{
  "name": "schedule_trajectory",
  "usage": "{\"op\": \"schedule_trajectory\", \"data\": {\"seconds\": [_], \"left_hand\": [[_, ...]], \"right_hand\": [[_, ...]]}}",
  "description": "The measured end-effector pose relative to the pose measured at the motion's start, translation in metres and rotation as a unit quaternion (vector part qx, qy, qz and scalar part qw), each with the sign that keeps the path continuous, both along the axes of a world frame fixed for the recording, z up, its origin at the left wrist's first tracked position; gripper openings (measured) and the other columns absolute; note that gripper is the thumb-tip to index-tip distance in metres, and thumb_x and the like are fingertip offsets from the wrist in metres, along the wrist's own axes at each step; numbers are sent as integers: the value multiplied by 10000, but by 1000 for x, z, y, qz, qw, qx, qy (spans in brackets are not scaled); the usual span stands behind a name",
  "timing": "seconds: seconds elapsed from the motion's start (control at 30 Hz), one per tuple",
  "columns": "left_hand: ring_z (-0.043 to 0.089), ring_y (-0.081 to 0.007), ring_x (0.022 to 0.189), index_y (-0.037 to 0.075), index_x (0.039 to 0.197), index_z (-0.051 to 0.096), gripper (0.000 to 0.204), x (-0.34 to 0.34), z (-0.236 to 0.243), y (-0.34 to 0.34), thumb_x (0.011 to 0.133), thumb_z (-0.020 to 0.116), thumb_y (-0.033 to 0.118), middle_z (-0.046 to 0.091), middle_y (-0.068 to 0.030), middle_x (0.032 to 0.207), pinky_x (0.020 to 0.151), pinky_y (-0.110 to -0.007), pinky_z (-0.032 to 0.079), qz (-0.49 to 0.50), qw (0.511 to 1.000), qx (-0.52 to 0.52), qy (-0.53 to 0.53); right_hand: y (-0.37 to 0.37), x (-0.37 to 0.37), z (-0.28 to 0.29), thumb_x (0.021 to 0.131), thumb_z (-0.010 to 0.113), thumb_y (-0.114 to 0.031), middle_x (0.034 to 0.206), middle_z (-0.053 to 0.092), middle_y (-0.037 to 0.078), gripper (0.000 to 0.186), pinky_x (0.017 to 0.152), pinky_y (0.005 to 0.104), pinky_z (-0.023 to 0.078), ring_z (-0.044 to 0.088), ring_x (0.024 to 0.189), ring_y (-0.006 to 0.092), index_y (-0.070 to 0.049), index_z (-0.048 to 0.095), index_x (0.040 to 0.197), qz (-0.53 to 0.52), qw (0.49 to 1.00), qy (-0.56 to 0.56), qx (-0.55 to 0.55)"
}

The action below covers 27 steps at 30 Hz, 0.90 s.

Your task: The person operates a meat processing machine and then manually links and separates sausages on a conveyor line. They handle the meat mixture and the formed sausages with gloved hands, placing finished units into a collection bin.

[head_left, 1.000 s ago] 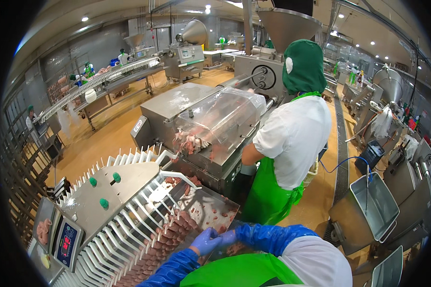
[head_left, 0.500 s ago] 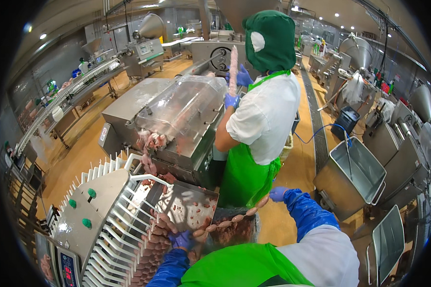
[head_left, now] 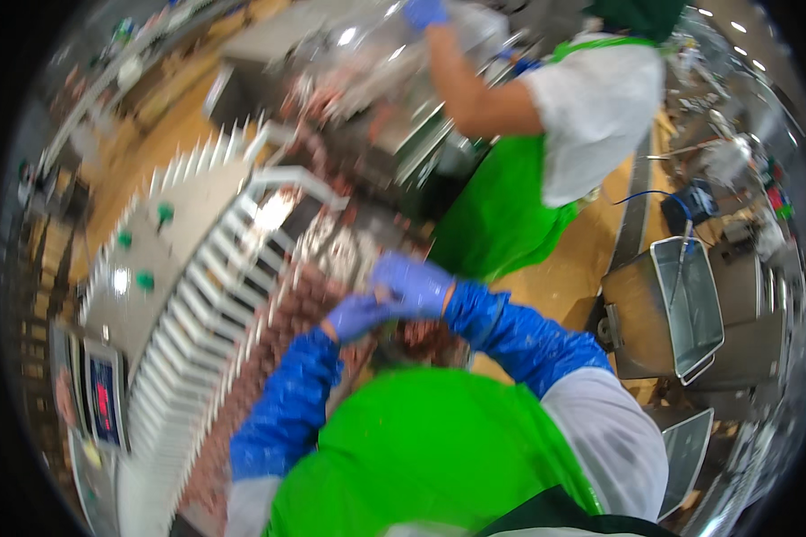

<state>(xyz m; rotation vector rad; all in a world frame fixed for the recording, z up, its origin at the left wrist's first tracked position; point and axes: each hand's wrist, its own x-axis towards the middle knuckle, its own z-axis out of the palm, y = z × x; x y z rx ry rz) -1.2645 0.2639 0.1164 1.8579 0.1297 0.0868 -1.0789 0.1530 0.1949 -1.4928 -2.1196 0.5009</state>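
My left hand [head_left: 356, 315] and my right hand [head_left: 412, 282], both in purple-blue gloves, meet in front of my green apron. Their fingers are bent and closed together. A pinkish bit of the sausage links [head_left: 383, 294] shows between them, though blur and the fingers hide most of it. Just left of my hands, a row of raw sausage links [head_left: 282, 336] hangs along the white prongs of a rack [head_left: 215, 309]. Beyond my hands lies a metal tray [head_left: 394, 234] with meat scraps, blurred.
A co-worker [head_left: 591, 125] in a green apron stands ahead, one gloved hand over a machine's clear cover [head_left: 358, 54]. A digital display [head_left: 104, 394] stands at lower left. A metal tub [head_left: 681, 304] is at right; reddish meat [head_left: 425, 340] lies below my hands.
My right hand has come in from the far right to meet my left hand. The stretched sausage string no longer shows between them. My view has tilted down; the co-worker's arm reaches over the cover.
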Motion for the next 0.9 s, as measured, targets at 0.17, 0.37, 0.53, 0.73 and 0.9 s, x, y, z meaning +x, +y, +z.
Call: {"op": "schedule_trajectory", "data": {"seconds": [0.17,0.37,0.53,0.73,0.9], "left_hand": [[576,-137,937,-18,1121,648,297,-33,13,8,950,591,218,662,-66,1001,860,-283,464,154,957,-220,115],[605,-174,954,-14,1145,637,396,-21,39,16,879,655,279,677,-111,1059,871,-321,468,-54,955,-21,291],[623,-190,962,7,1165,632,347,-34,39,23,898,567,220,682,-103,1073,896,-335,479,137,938,-285,141],[624,-201,949,-9,1167,621,374,-46,1,22,889,562,235,674,-136,1053,894,-328,479,84,979,-182,45],[614,-167,976,1,1208,615,365,-28,19,39,871,576,137,660,-85,1111,902,-317,472,67,948,-190,246]], "right_hand": [[1,-20,-46,854,703,-168,1128,587,100,647,964,334,455,572,1057,193,-15,379,1392,-20,899,410,-151],[19,5,-55,878,596,-105,929,600,37,451,731,244,482,573,834,78,-29,467,1304,-11,857,412,-310],[25,-8,-32,865,560,-64,828,537,-9,462,655,223,426,483,723,50,-60,467,1318,-8,825,494,-275],[40,-8,-24,858,547,-50,839,548,-10,453,659,213,418,481,724,46,-75,482,1305,12,885,387,-259],[52,-6,-28,875,575,-69,876,542,0,458,654,212,415,480,737,48,-61,469,1321,37,893,385,-232]]}}
